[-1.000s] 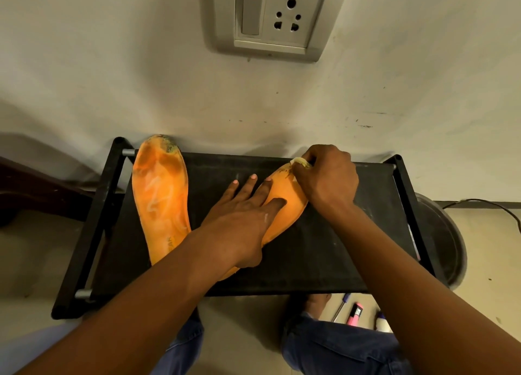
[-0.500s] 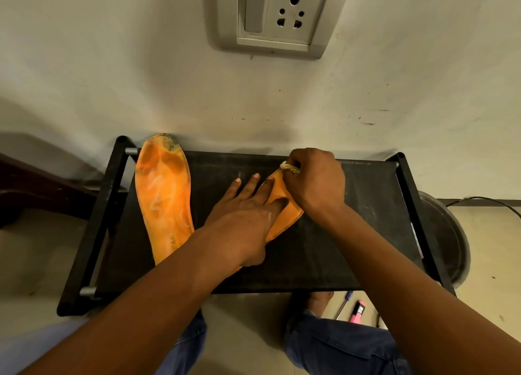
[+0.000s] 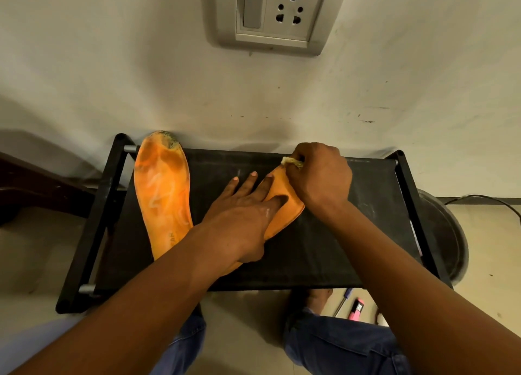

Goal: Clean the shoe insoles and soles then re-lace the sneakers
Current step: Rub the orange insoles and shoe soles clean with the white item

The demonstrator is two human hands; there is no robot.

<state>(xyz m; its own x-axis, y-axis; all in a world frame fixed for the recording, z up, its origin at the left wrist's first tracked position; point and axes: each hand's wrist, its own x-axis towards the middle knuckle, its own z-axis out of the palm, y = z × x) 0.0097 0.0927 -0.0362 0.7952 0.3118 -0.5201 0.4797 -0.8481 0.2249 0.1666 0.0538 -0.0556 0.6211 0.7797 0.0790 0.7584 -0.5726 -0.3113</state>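
Pressing flat with straight, spread fingers, the left hand [image 3: 239, 222] pins the second insole [image 3: 282, 205] to the black counter [image 3: 324, 247], the hand covering most of its heel half. At the insole's toe end, toward 1 o'clock, the right hand [image 3: 321, 177] has its fingers curled tight around a small pale scrubbing pad [image 3: 293, 161], only a corner of which shows past the knuckles. Compared with a second ago, the right hand has drawn back toward the toe tip after covering more of the forefoot half a second ago, so slightly more orange surface shows between the two hands again; the left hand has kept its place. The first insole [image 3: 162, 194] lies unmoved at 9 o'clock of the hands, its stained toe overhanging the counter's far edge by the wall. On the floor at 5 o'clock lie a pink marker [image 3: 355, 308] and a thin tool [image 3: 342, 301] beside the person's knee.
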